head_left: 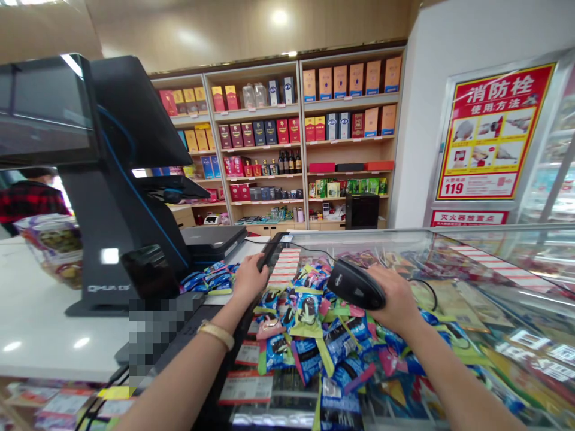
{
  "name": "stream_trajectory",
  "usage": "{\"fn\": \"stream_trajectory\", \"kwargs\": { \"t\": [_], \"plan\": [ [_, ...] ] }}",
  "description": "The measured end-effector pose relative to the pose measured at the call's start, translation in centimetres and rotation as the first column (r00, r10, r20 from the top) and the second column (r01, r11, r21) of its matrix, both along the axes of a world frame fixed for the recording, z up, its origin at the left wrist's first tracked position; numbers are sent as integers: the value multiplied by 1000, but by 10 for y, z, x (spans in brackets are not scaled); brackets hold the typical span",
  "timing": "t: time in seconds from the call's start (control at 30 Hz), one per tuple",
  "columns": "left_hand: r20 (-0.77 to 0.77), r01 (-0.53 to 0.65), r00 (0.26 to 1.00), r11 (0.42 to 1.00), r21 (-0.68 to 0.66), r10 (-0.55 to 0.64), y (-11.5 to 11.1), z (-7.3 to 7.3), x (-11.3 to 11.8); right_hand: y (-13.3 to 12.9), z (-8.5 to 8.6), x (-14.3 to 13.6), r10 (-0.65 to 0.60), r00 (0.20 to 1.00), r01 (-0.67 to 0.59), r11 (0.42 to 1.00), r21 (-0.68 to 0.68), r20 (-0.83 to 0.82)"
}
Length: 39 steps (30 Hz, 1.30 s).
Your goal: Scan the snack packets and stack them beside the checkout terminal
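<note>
My right hand is wrapped round a black barcode scanner, held just above a heap of small wrapped snack packets. My left hand rests at the dark frame along the left edge of the glass display case, thumb and forefinger apart; its other fingers are partly hidden. Under and between my hands, blue, green and pink snack packets lie loose on the glass top. More blue packets sit just left of my left hand. A cable runs from the scanner towards the back left.
A black checkout terminal rises at the left on a white counter, beside a packed bag. Behind are shelves of boxed goods. A red poster hangs on the right wall. A person is at the far left.
</note>
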<state>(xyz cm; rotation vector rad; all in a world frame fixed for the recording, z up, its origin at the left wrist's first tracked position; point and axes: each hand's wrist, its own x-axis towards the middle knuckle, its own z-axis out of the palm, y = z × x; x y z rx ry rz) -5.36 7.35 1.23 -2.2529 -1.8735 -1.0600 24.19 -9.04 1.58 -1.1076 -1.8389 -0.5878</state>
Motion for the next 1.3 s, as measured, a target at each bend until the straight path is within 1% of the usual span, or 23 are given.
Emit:
{"fn": "stream_trajectory", "kwargs": {
  "t": [0.03, 0.1, 0.13, 0.2, 0.27, 0.37, 0.53, 0.63, 0.7, 0.77, 0.8, 0.83, 0.87, 0.9, 0.93, 0.97, 1.0, 1.03, 1.07, 1.13, 1.2, 1.23, 1.3],
  "plan": [
    [-107, -65, 992, 997, -27, 62, 5, 4, -6, 0, -1, 0, 1, 1000, -1, 1000, -9, -1],
    [-303, -163, 944, 983, -79, 133, 13, 13, -18, 1, -3, 1, 5, 1000, -5, 1000, -24, -1],
    [-374, -196, 916, 975, -102, 145, 15, 17, -25, 1, -3, 1, 10, 1000, -10, 999, -31, -2],
    [-456, -250, 877, 955, -158, 154, 20, 25, -41, 1, -5, 2, 17, 1000, -17, 999, -40, -5],
    [-483, -310, 860, 920, -238, 165, 23, 30, -56, 0, -5, 2, 14, 1000, -14, 999, -42, -8],
    [-508, -346, 848, 885, -311, 153, 24, 31, -74, -1, -4, 0, 10, 1000, -10, 999, -36, -3],
    [-508, -295, 853, 914, -280, 119, 17, 22, -83, -2, -2, -2, 22, 1000, -22, 999, -34, 12],
    [-498, -258, 862, 928, -270, 94, 13, 24, -85, -1, -3, -2, 7, 1000, -7, 999, -36, 12],
    [-453, -224, 887, 940, -257, 88, 12, 32, -87, 0, -3, -2, 4, 1000, -3, 999, -42, 15],
    [-297, -147, 952, 968, -205, 81, 9, 43, -85, 0, -4, -2, 5, 1000, -4, 999, -34, 17],
    [-154, -93, 986, 981, -171, 66, 6, 49, -81, 0, -4, -1, 5, 1000, -4, 1000, -27, 20],
    [32, -34, 999, 991, -132, 38, 1, 55, -75, 0, -4, -1, 4, 1000, -4, 1000, -22, 23],
    [244, 24, 970, 992, -122, 7, -4, 60, -67, 1, -4, -1, 4, 1000, -3, 1000, -20, 25],
    [480, 94, 877, 990, -106, -32, -11, 64, -58, 1, -4, -1, 4, 1000, -3, 1000, -23, 25],
    [692, 178, 720, 979, -101, -60, -18, 66, -47, 1, -4, -2, 4, 1000, -4, 1000, -26, 23],
    [839, 267, 540, 959, -100, -63, -26, 68, -35, 1, -4, -2, 3, 1000, -2, 1000, -27, 21],
    [925, 358, 371, 932, -65, -78, -34, 67, -23, 1, -4, -2, 0, 1000, 1, 1000, -27, 18],
    [970, 430, 231, 902, -32, -75, -42, 66, -12, 1, -5, -2, -4, 1000, 4, 1000, -25, 18],
    [991, 486, 128, 873, -27, -40, -48, 64, -2, 1, -5, -2, -9, 1000, 9, 1000, -22, 19],
    [996, 542, -57, 840, -28, 70, -58, 57, 15, 2, -6, -3, -15, 1000, 15, 1000, -17, 22],
    [954, 642, -218, 766, -21, 208, -65, 49, 25, 2, -6, -3, -13, 1000, 13, 1000, -25, 26],
    [920, 700, -284, 715, 6, 270, -67, 46, 28, 1, -6, -3, -11, 1000, 12, 999, -33, 26],
    [852, 791, -373, 605, 86, 367, -72, 39, 32, -1, -5, -4, 0, 1000, 1, 999, -50, 23]
  ]
}}
